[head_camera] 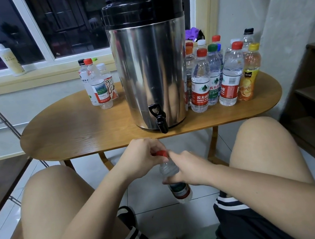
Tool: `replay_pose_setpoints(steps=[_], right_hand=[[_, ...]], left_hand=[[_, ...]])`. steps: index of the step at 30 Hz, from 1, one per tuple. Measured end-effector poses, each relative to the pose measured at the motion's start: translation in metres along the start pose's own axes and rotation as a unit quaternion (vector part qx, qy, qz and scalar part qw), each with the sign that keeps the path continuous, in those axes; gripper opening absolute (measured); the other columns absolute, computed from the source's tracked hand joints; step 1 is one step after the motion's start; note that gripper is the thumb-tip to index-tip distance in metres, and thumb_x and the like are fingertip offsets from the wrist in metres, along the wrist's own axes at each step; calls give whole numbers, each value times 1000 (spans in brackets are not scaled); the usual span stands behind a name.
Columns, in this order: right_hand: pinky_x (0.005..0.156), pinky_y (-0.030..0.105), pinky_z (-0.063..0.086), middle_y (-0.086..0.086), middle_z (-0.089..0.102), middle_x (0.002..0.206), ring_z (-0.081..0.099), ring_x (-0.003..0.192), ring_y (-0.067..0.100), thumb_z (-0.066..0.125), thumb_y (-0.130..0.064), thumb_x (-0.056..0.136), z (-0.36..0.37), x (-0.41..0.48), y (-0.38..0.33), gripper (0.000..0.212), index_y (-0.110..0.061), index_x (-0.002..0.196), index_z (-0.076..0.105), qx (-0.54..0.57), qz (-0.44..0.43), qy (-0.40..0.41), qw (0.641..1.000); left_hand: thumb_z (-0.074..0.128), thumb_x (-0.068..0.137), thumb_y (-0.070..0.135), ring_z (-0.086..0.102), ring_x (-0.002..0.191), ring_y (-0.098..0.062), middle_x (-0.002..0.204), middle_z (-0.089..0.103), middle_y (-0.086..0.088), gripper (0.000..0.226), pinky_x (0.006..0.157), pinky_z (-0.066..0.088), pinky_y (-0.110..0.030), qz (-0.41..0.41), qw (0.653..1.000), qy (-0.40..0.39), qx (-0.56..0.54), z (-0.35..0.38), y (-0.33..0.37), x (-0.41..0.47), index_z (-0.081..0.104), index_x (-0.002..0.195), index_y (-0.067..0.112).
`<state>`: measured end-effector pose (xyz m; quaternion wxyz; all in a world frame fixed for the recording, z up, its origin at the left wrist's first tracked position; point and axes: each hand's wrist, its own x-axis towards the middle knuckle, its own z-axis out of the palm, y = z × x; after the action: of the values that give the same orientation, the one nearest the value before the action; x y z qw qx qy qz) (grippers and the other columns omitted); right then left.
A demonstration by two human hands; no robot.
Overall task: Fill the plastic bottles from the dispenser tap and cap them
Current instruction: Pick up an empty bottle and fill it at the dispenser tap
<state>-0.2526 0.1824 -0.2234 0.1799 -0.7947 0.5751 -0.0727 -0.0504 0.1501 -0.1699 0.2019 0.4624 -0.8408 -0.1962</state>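
Red screw cap (161,153) tops the clear plastic bottle (166,168) we hold low before us, below the front edge of the oval wooden worktop (76,132). Its long axis runs near upright, cap toward the black dispenser tap (159,120) just above and ahead, base tilted back toward us. Both hands are clamped on it: the left hand (141,158) pinches the cap, the right hand (189,169) wraps the shoulder. We cannot tell whether it is filled. The left hand lies nearer the tap on the tall steel dispenser (150,68).
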Motion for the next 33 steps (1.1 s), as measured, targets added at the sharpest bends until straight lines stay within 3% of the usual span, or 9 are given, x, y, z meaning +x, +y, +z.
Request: replay_pose_setpoints(steps=[4, 7, 10, 17, 22, 25, 29, 33], right_hand=[[84, 48, 64, 3, 72, 113, 72, 100, 28, 76, -79, 78, -1, 0, -1, 92, -35, 149, 37, -22, 2, 12, 1000], [85, 47, 65, -2, 71, 113, 71, 101, 24, 76, -79, 76, -1, -2, 0, 77, -41, 133, 42, 13, 3, -4, 1000], [83, 48, 65, -3, 70, 108, 71, 98, 22, 75, -80, 74, -3, -2, 3, 67, -43, 119, 42, 22, 6, -10, 1000], [81, 47, 65, -4, 71, 106, 71, 96, 20, 75, -83, 70, -12, -6, 4, 73, -45, 123, 44, 50, 4, 19, 999], [76, 37, 62, -10, 69, 100, 70, 92, 14, 78, -83, 70, -41, -21, 9, 84, -48, 140, 46, 79, 1, 67, 995], [72, 31, 60, -14, 70, 96, 70, 87, 6, 81, -79, 74, -70, -31, 13, 72, -44, 131, 52, 87, -9, 115, 990], [83, 34, 65, -17, 77, 105, 73, 94, -2, 79, -84, 70, -118, -37, 28, 62, -44, 114, 60, 121, 2, 174, 977], [80, 26, 59, -21, 74, 105, 69, 96, -4, 81, -75, 74, -171, -40, 40, 57, -41, 115, 63, 126, 25, 225, 966]], left_hand=[[94, 83, 29, 68, 93, -2, 99, 72, 17, 26, 79, 54, -16, 22, 999, -18, -29, -2, -3, -2, 82, 104, 38], [94, 82, 41, 68, 89, 3, 93, 75, 19, 25, 75, 53, -13, -1, 1000, -2, -26, -2, -3, -2, 81, 102, 34], [93, 83, 45, 70, 85, -1, 88, 77, 16, 24, 75, 57, -21, -23, 1000, -5, -19, -1, -1, -1, 78, 98, 32], [90, 88, 37, 65, 91, -1, 97, 73, 16, 21, 78, 48, -15, 15, 999, 17, -24, -1, 1, 0, 78, 105, 32], [82, 92, 50, 69, 105, 2, 107, 77, 22, 32, 83, 49, -10, 43, 992, 63, -97, -2, 9, -5, 78, 120, 35], [77, 92, 60, 69, 103, 3, 105, 76, 21, 37, 83, 51, -15, 32, 996, 59, -64, -6, 3, -4, 77, 121, 37], [76, 99, 45, 66, 96, 5, 96, 74, 21, 23, 77, 45, -7, 11, 997, 71, -28, -6, -2, -3, 76, 120, 36], [75, 102, 39, 67, 94, 3, 94, 74, 20, 14, 78, 50, -14, 5, 997, 76, -27, -6, -2, -2, 77, 115, 36]])
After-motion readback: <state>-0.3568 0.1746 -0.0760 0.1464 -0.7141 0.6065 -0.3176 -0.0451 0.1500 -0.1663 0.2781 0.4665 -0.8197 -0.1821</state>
